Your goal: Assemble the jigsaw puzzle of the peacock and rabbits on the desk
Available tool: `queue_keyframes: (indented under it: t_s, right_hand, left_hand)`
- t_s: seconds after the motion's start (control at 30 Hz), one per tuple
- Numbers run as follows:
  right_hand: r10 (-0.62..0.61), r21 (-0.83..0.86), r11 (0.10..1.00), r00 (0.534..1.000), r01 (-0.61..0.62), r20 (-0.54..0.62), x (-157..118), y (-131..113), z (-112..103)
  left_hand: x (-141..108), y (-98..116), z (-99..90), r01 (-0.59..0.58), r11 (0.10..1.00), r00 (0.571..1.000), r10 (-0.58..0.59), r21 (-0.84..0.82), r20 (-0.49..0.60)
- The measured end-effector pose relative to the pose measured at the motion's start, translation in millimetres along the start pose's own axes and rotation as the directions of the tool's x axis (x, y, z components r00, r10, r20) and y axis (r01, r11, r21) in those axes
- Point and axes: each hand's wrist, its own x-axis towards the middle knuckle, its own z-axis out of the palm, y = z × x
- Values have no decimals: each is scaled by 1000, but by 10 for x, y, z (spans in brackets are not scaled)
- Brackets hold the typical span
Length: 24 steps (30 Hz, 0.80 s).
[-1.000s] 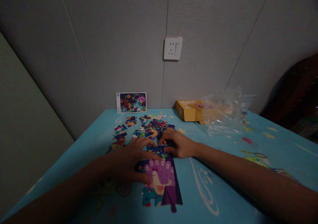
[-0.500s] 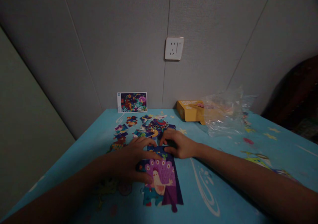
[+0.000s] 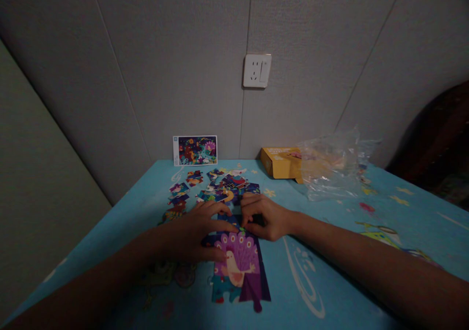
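A partly joined jigsaw puzzle point(image 3: 236, 266) with a purple peacock lies on the table in front of me. My left hand point(image 3: 200, 230) rests along its left side, thumb and fingers spread, fingertips on the pieces. At the upper right edge of the joined part, my right hand point(image 3: 264, 216) is closed, its fingers curled down against the puzzle. Whatever may be between those fingertips is hidden. Just beyond both hands is a heap of loose puzzle pieces point(image 3: 234, 181). More pieces point(image 3: 179, 189) lie to the left, some partly covered by my left hand.
A picture card point(image 3: 196, 150) of the puzzle leans on the wall at the back left. Toward the back right sit a yellow box point(image 3: 280, 163) and a clear plastic bag point(image 3: 330, 169). The table has a blue patterned cover point(image 3: 322, 252). A socket point(image 3: 257, 71) is on the wall.
My right hand has shifted slightly toward me and to the right, its fingers curling more at the puzzle's upper edge. The left hand stays nearly still.
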Motion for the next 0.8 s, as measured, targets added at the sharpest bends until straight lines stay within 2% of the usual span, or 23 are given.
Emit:
queue_keyframes:
  t_s: [0.17, 0.33, 0.53, 0.7, 0.8]
  right_hand:
    - [28, -49, 998, 997, -25, 67, 20, -36, 10]
    - [21, -31, 999, 1000, -22, -8, 5, -56, 26]
    - [46, -10, 999, 999, -46, 7, 26, -87, 4]
    - [38, -10, 999, 999, -38, 29, 45, -93, -10]
    - [34, 2, 999, 999, -34, 38, 42, -86, -5]
  left_hand:
    - [3, -10, 3, -9, 1000, 1000, 9, 18, -7]
    - [16, 7, 7, -31, 999, 999, 32, 35, -19]
    - [11, -45, -43, 1, 1000, 996, 0, 10, -87]
    - [-69, -106, -226, 108, 994, 992, -109, 25, 58]
    - [-120, -85, -309, 167, 984, 980, -172, 56, 97]
